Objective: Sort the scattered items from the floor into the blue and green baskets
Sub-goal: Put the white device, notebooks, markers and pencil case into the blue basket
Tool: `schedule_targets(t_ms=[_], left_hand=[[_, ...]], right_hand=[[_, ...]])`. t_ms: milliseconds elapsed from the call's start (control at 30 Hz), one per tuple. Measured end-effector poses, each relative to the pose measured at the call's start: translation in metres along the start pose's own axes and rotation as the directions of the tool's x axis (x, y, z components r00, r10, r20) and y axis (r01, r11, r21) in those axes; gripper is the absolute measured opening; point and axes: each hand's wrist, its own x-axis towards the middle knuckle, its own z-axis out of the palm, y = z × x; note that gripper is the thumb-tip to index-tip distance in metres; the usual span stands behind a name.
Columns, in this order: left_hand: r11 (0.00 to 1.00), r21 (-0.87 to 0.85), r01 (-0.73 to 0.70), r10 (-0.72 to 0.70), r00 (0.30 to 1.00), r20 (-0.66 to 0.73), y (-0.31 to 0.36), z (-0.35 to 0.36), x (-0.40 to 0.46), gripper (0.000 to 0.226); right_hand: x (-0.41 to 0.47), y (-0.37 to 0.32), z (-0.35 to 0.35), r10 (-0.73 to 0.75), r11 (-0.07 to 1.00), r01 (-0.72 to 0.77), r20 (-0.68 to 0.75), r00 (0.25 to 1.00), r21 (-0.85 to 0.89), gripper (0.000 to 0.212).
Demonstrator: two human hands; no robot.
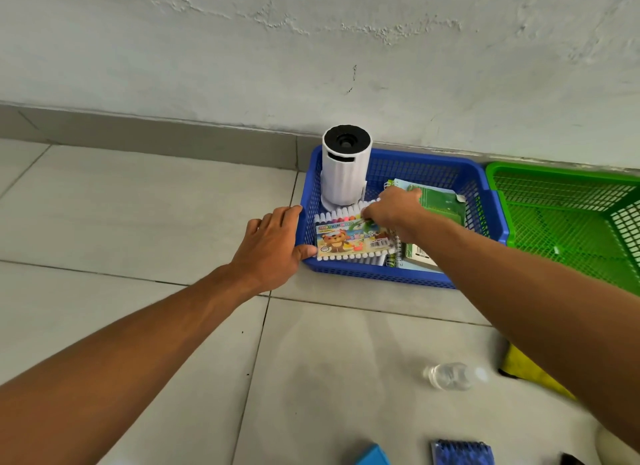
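Note:
A blue basket (381, 277) stands on the floor against the wall, and a green basket (561, 222) stands to its right. Inside the blue one are a white cylinder device (344, 174), a pack of colour pens (349, 243) with a bear picture, and green spiral notebooks (440, 201). My left hand (273, 246) rests on the blue basket's left rim, thumb over the edge. My right hand (394, 212) is inside the basket, fingers pinching the top right of the pen pack. The green basket looks bare inside.
On the tiles near me lie a clear plastic bottle (450, 376), a yellow cloth (533, 371) partly under my right arm, a blue spiral notepad (462, 452) and a light blue object (372, 456). A grey skirting runs along the wall.

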Motion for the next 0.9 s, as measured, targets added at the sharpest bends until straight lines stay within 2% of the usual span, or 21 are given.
schedule_targets(t_ms=[67,133,200,300,333,433,500,567,633,700,733,800,833,900], left_hand=[[1.0,-0.013,-0.005,0.005,1.0,-0.001,0.0,0.0,0.0,0.076],[1.0,-0.016,-0.012,0.012,1.0,-0.004,0.0,0.0,-0.001,0.075],[1.0,-0.012,-0.011,0.011,1.0,-0.008,-0.001,0.0,0.0,0.075],[1.0,-0.009,-0.011,0.011,1.0,-0.009,-0.001,0.0,-0.001,0.075],[1.0,-0.009,-0.01,0.01,1.0,-0.009,-0.001,0.001,-0.001,0.075],[1.0,-0.014,-0.007,0.007,1.0,-0.008,-0.001,0.002,0.0,0.073],[1.0,-0.015,-0.004,0.004,1.0,-0.004,0.0,0.002,0.002,0.074],[1.0,-0.023,0.001,-0.001,1.0,0.004,0.0,0.003,0.002,0.074],[0.999,-0.032,0.008,-0.008,1.0,0.008,-0.001,0.003,0.002,0.074],[0.999,-0.035,0.014,-0.014,1.0,0.01,-0.002,0.004,0.001,0.074],[0.999,-0.038,0.016,-0.016,1.0,0.011,-0.002,0.004,0.001,0.074],[0.999,-0.044,0.022,-0.021,1.0,0.017,-0.002,0.005,0.001,0.074],[0.999,-0.046,0.026,-0.025,1.0,0.019,-0.002,0.005,0.001,0.074],[0.999,-0.043,0.026,-0.025,1.0,0.015,-0.003,0.006,0.001,0.074]], right_hand=[[0.01,0.005,-0.001,0.069,0.984,-0.064,-0.029,0.997,0.166,0.047],[0.011,0.012,-0.004,0.123,0.961,-0.101,-0.071,0.99,0.259,0.047],[0.006,0.016,-0.007,0.111,0.97,-0.08,-0.125,0.986,0.227,0.054],[-0.003,0.022,-0.007,0.037,0.998,-0.026,-0.222,0.974,0.049,0.059],[-0.007,0.021,-0.007,0.018,0.999,-0.01,-0.209,0.978,0.039,0.053],[-0.016,0.02,-0.002,0.003,0.998,-0.001,-0.035,0.999,0.069,0.02],[-0.019,0.019,0.007,-0.01,0.995,0.011,-0.01,1.0,0.1,0.013],[-0.019,0.018,0.015,-0.045,0.994,0.048,-0.031,0.999,0.093,0.023],[-0.021,0.015,0.021,-0.082,0.997,0.083,-0.042,0.996,0.009,0.037],[-0.027,0.012,0.028,-0.132,0.976,0.118,-0.069,0.989,-0.181,0.046],[-0.033,0.009,0.032,-0.18,0.927,0.135,-0.1,0.979,-0.35,0.046],[-0.043,0.0,0.039,-0.349,0.714,0.169,-0.136,0.927,-0.68,0.049],[-0.044,-0.003,0.041,-0.435,0.645,0.212,-0.125,0.892,-0.734,0.055],[-0.043,-0.008,0.042,-0.5,0.643,0.354,-0.021,0.866,-0.679,0.071]])
